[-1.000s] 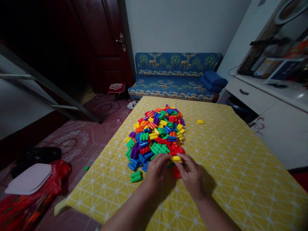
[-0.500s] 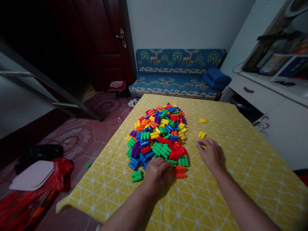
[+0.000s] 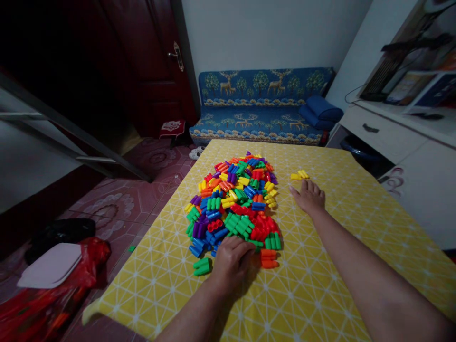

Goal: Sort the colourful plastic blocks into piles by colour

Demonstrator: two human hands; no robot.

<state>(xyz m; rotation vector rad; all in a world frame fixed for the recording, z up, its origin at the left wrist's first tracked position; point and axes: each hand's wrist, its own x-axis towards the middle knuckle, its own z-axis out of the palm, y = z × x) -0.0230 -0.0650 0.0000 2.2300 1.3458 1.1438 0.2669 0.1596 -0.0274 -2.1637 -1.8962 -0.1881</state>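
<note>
A heap of colourful plastic bullet-shaped building blocks (image 3: 238,223) lies on the yellow patterned tablecloth (image 3: 285,294). My left hand (image 3: 231,256) rests at the heap's near edge with its fingers curled; whatever is under them is hidden. Just right of it is an orange block (image 3: 269,259), and to its left a green block (image 3: 202,267). Farther out on the right, my right hand (image 3: 310,194) is low over the cloth, fingers spread and thumb apart. Just beyond its fingertips, two yellow blocks (image 3: 299,175) lie side by side, touching or nearly so.
Behind the table stands a blue sofa (image 3: 256,118) with deer patterns. A white cabinet (image 3: 399,147) is on the right. To the left, on the tiled floor, are a red plastic bag (image 3: 89,266), a pale lid-like panel (image 3: 52,266) and a metal ladder (image 3: 89,147).
My right hand has reached forward, and the nearer yellow block has moved away from me to lie beside the other one. The left hand has stayed at the heap.
</note>
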